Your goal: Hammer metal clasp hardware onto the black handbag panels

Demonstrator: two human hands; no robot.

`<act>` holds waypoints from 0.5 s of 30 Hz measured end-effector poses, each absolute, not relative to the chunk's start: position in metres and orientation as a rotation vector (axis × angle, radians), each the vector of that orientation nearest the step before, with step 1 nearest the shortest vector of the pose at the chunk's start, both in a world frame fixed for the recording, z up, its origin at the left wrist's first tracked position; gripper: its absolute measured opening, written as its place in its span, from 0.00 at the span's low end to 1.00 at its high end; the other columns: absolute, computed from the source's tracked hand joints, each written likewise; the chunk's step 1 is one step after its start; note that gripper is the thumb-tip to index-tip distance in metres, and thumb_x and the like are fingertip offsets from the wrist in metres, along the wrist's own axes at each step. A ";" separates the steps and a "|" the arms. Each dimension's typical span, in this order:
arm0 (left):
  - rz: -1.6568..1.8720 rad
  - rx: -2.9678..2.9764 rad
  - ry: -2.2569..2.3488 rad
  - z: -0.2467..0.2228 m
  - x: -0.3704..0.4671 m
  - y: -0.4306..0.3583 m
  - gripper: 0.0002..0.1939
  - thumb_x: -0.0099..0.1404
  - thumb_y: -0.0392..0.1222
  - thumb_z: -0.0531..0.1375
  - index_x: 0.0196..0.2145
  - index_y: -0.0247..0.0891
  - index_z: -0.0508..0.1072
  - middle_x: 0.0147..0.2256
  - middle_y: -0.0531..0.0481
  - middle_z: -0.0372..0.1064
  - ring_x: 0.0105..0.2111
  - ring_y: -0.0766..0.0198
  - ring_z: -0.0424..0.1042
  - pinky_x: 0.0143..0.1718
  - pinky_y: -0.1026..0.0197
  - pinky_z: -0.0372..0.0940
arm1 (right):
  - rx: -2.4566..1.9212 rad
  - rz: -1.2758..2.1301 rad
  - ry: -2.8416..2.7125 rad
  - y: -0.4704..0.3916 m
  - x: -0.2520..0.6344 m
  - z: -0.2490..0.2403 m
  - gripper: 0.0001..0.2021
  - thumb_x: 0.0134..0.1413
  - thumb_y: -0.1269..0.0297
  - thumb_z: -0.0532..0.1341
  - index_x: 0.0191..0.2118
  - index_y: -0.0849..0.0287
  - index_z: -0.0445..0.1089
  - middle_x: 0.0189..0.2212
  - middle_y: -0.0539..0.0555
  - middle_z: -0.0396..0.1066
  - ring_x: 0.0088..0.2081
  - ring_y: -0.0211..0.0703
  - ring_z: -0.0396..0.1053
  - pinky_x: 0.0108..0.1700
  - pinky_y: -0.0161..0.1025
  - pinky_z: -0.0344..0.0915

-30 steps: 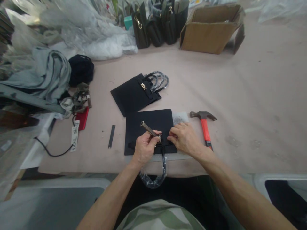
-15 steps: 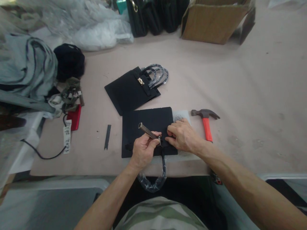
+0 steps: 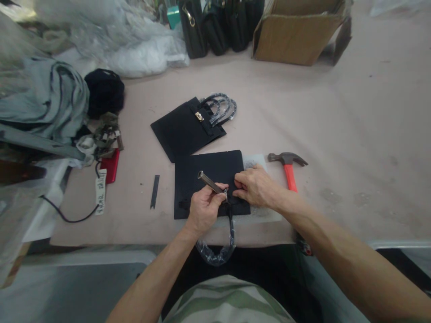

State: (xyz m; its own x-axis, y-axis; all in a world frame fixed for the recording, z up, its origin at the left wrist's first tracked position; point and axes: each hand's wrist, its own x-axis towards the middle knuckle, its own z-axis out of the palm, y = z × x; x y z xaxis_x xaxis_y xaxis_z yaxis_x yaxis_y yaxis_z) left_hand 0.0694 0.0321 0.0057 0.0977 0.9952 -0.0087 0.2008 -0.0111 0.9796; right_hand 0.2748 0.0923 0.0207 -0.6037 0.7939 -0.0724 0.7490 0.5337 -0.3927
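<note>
A flat black bag panel [image 3: 208, 168] lies near the table's front edge, with a plastic-wrapped handle [image 3: 217, 259] hanging over that edge. My left hand [image 3: 204, 207] is closed on a metal rod-like tool [image 3: 209, 181], which slants over the panel with its lower end by the handle's base. At the panel's right side rests my right hand [image 3: 254, 186], fingers bent and pressed together on the black surface; whatever is between them is too small to make out. Under the panel is a pale translucent sheet [image 3: 272, 215].
Behind the panel lies another black bag piece [image 3: 188, 130] with a gold clasp. A red-handled hammer [image 3: 290, 172] is to the right, a dark strip [image 3: 155, 192] to the left. Black bags [image 3: 193, 33] and a cardboard box [image 3: 289, 38] stand at the back, cloth [image 3: 57, 98] at left.
The view has shifted slightly, so things on the left appear a little further right. Both hands keep nearly the same pose over the panel.
</note>
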 end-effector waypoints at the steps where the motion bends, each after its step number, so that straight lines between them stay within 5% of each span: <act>1: 1.035 1.402 1.282 0.006 0.069 0.032 0.10 0.65 0.37 0.62 0.43 0.38 0.79 0.43 0.47 0.81 0.43 0.60 0.80 0.46 0.60 0.74 | -1.336 0.601 -2.666 0.094 0.274 0.022 0.10 0.55 0.60 0.69 0.31 0.57 0.68 0.26 0.49 0.72 0.32 0.44 0.67 0.40 0.42 0.49; 15: 1.042 1.423 1.271 0.001 0.069 0.031 0.09 0.67 0.39 0.62 0.44 0.39 0.79 0.45 0.47 0.80 0.44 0.59 0.79 0.48 0.59 0.73 | -1.280 0.605 -2.276 0.065 0.279 0.009 0.04 0.57 0.67 0.63 0.34 0.57 0.67 0.28 0.51 0.70 0.33 0.43 0.66 0.47 0.45 0.56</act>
